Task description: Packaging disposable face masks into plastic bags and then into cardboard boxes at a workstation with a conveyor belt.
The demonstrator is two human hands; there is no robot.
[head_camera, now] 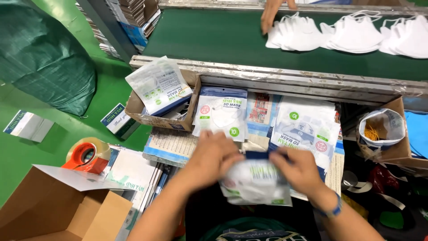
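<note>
A white plastic mask packet [256, 180] sits in front of my body, blurred, held by both hands. My left hand [213, 157] grips its left upper side. My right hand [298, 168] pinches its right upper edge near a dark blue strip. Behind the hands lie two flat sealed mask packets, one [220, 114] on the left and one [307, 125] on the right.
A small cardboard box [147, 117] holds more packets. A green conveyor belt [214, 38] carries several white masks [356, 33]; another person's hand [269, 15] touches them. An orange tape dispenser [87, 156] and an open carton [58, 205] lie left. A cup of rubber bands [379, 129] stands right.
</note>
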